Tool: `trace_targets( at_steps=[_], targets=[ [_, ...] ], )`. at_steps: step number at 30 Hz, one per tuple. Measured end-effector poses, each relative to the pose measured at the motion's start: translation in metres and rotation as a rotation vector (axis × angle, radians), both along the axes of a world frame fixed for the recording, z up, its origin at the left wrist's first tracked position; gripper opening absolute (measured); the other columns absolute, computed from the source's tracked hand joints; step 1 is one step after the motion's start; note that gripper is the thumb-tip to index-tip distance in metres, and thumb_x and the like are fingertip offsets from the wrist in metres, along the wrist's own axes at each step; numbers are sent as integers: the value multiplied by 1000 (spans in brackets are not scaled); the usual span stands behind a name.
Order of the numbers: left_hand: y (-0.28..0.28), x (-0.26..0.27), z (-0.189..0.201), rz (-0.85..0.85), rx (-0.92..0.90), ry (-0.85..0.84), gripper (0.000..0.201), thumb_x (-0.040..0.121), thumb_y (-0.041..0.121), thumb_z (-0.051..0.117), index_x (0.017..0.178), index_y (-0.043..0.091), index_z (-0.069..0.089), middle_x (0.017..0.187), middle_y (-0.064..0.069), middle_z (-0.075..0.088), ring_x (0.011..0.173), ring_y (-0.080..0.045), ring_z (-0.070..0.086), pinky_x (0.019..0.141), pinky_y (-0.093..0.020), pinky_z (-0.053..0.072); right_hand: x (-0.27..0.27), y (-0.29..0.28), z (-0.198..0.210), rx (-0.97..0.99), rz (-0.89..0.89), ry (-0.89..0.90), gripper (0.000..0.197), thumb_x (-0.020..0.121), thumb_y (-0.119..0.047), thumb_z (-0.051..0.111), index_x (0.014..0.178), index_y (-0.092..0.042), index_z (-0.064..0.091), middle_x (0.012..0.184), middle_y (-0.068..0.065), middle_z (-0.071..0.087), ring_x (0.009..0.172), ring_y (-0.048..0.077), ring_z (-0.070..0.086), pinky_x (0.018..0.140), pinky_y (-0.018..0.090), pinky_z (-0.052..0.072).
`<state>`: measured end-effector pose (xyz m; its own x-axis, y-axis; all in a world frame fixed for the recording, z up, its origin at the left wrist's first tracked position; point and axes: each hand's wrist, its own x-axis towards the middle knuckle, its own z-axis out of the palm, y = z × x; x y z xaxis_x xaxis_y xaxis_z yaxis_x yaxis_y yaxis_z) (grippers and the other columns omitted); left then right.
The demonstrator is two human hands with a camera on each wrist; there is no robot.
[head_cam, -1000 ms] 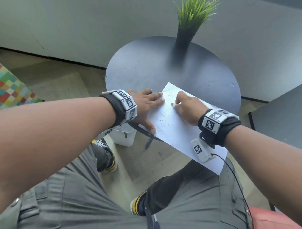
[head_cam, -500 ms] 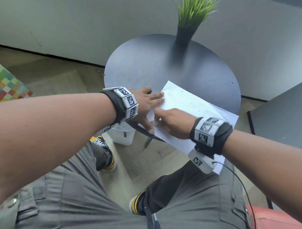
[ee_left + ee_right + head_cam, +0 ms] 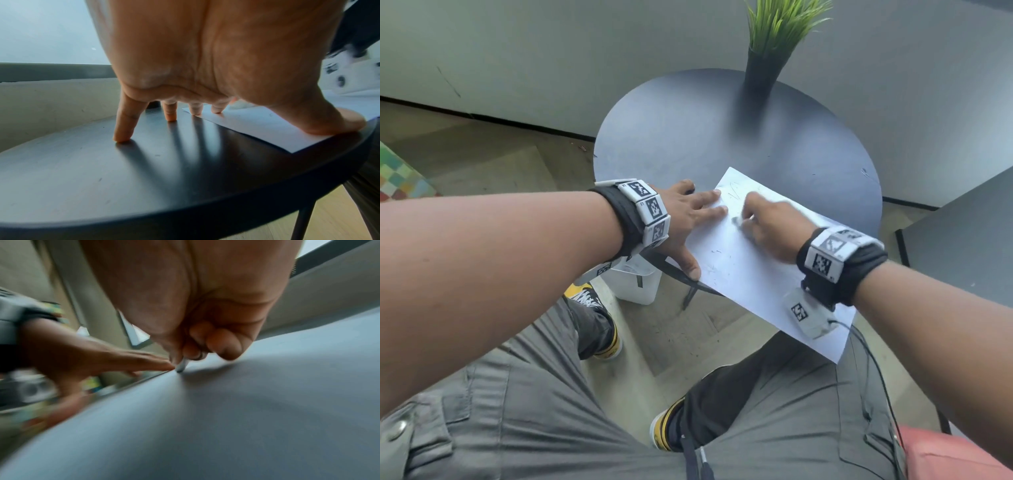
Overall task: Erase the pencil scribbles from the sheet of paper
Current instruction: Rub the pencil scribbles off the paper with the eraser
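Observation:
A white sheet of paper (image 3: 750, 270) with faint pencil scribbles lies on the round dark table (image 3: 681, 137), its near corner hanging past the table's rim. My left hand (image 3: 688, 219) lies flat with spread fingers on the sheet's left edge, thumb near the table's rim; in the left wrist view the left hand's fingertips (image 3: 121, 138) press the table and the paper (image 3: 257, 126). My right hand (image 3: 767, 226) is blurred, its curled fingers pinching a small pale eraser (image 3: 182, 365) whose tip touches the paper (image 3: 246, 418) close to the left fingertips.
A dark vase with green grass (image 3: 763, 72) stands at the table's far side. A white bin (image 3: 637, 284) sits on the floor under the table's left rim. A second dark table (image 3: 962, 240) is at the right. My knees are below the table's near edge.
My right hand has swept from the sheet's lower left, beside the left thumb, up and to the right toward the top corner, blurred with rubbing. The left hand has stayed pressed on the sheet.

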<state>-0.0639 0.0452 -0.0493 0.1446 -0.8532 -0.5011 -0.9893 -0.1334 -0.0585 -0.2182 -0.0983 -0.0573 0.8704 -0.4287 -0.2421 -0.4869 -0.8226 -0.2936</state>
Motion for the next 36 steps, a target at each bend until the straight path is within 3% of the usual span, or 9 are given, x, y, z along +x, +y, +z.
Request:
trace_targets(
  at_steps=[4, 9, 13, 18, 23, 25, 28, 33, 36],
  targets=[
    [-2, 0, 0, -16, 12, -11, 126, 64, 89, 62, 159, 40, -5, 168, 11, -10, 148, -31, 8, 101, -54, 42, -14, 40, 0, 77, 366, 41, 30, 100, -41, 43, 109, -13, 51, 85, 2, 58, 78, 26, 51, 70, 34, 42],
    [-4, 0, 0, -9, 22, -13, 128, 63, 91, 60, 159, 39, -6, 167, 11, -10, 147, -30, 8, 100, -54, 43, -4, -10, 2, 31, -38, -17, 26, 97, -45, 48, 103, -19, 51, 95, 10, 62, 85, 30, 54, 69, 31, 38],
    [-4, -1, 0, -20, 17, -18, 127, 64, 87, 63, 159, 38, -4, 168, 8, -8, 147, -32, 10, 104, -49, 41, -20, 38, 3, 92, 353, 58, 32, 99, -43, 36, 108, -15, 49, 92, 7, 62, 81, 27, 54, 73, 35, 43],
    [-4, -1, 0, -12, 28, -26, 129, 62, 90, 60, 160, 37, -6, 168, 9, -9, 147, -31, 10, 105, -50, 39, -13, -12, 0, 57, -39, -4, 25, 97, -47, 49, 103, -22, 50, 95, 8, 62, 88, 30, 56, 77, 35, 45],
    [-5, -2, -1, -35, 14, -22, 129, 64, 87, 64, 160, 34, -3, 168, 5, -6, 145, -33, 13, 110, -45, 34, -28, 44, 2, 116, 368, 47, 34, 97, -45, 33, 108, -16, 48, 89, 3, 59, 82, 27, 54, 71, 35, 43],
    [-4, -4, 1, -32, 21, -28, 128, 65, 86, 63, 160, 33, -3, 168, 5, -7, 145, -33, 13, 111, -43, 32, -21, 25, 5, 66, 275, 46, 40, 93, -49, 29, 109, -19, 50, 95, 5, 62, 88, 28, 56, 77, 35, 45],
    [-4, -3, 2, -22, 18, -27, 129, 64, 88, 62, 160, 34, -5, 168, 7, -8, 145, -31, 13, 109, -45, 34, -15, 1, 3, 7, 14, 25, 27, 98, -48, 44, 103, -22, 48, 94, 9, 60, 86, 30, 54, 75, 35, 45],
    [-5, 1, -4, -31, 21, -14, 132, 61, 91, 60, 160, 35, -5, 168, 7, -8, 144, -33, 12, 111, -48, 34, -23, 51, 3, 78, 381, 81, 24, 101, -37, 42, 109, -15, 48, 94, 5, 62, 81, 25, 53, 73, 36, 45],
    [-5, 1, -4, -20, 20, -7, 130, 63, 90, 61, 160, 34, -5, 168, 7, -8, 144, -34, 13, 114, -46, 31, -9, 11, 0, 62, 76, 19, 26, 97, -45, 47, 109, -22, 50, 104, 9, 64, 92, 29, 56, 83, 37, 46]
  ],
)
